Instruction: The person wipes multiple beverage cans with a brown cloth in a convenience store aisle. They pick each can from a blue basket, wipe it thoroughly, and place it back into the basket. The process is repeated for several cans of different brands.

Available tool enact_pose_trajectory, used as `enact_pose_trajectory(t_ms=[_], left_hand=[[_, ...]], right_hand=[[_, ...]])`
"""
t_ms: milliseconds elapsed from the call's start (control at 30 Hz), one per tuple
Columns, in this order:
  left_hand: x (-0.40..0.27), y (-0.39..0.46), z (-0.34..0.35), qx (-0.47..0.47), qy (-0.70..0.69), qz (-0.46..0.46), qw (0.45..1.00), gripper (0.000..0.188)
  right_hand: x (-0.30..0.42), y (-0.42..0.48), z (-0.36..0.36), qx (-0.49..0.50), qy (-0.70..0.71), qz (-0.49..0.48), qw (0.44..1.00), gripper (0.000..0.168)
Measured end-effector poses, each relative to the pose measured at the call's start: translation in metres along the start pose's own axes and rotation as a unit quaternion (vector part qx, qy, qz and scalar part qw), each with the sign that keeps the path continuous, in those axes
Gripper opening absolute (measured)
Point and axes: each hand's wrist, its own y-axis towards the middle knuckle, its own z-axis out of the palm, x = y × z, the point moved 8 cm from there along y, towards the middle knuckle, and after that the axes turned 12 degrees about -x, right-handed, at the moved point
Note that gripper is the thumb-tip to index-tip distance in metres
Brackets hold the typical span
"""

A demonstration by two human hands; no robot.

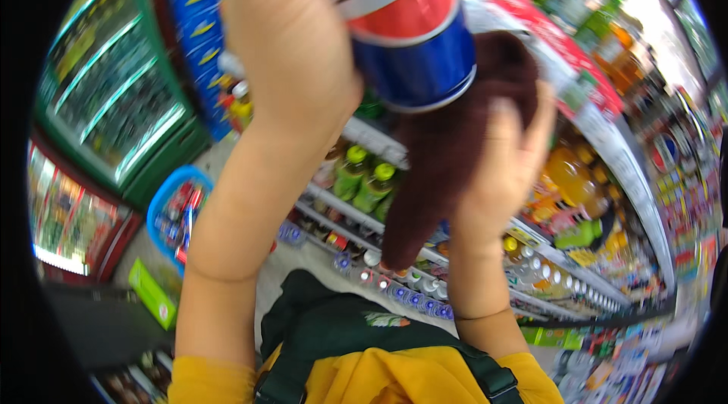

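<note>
A blue, white and red Pepsi can (412, 34) is held up close to the camera, tilted, its upper end cut off by the top of the picture. My left hand (298, 57) is on the can's left side, and its fingers are out of sight behind the can or beyond the picture's edge. At the can's lower right, my right hand (503, 165) holds a dark maroon cloth (449, 148), slightly blurred. The cloth lies against or just behind the can's base, and its long end hangs down.
Store shelves (375, 222) with bottled drinks stand before me, more bottles (591, 29) above them. A blue basket (153, 216) of cans is on the floor at left, near a green box (152, 294). Green-framed (165, 34) and red-framed coolers (116, 245) line the left.
</note>
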Motion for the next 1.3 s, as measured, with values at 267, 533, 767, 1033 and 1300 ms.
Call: enact_pose_trajectory(t_ms=[267,533,767,1033,1300], left_hand=[[-0.001,0.022,-0.121,0.105,0.077,-0.264,0.956,0.036],[-0.048,0.017,-0.389,-0.090,0.435,-0.215,0.870,0.058],[-0.088,-0.021,-0.608,-0.229,0.586,-0.254,0.735,0.079],[-0.099,-0.034,-0.732,-0.196,0.777,-0.262,0.538,0.088],[-0.093,-0.076,-0.761,-0.227,0.836,-0.253,0.431,0.083]], right_hand=[[-0.048,-0.077,0.110,0.220,0.135,0.278,0.925,0.044],[-0.085,-0.203,0.217,0.424,0.216,0.396,0.786,0.051],[-0.114,-0.289,0.287,0.436,0.250,0.524,0.688,0.047],[-0.159,-0.360,0.324,0.363,0.212,0.651,0.631,0.050],[-0.184,-0.350,0.313,0.334,0.152,0.642,0.673,0.054]])
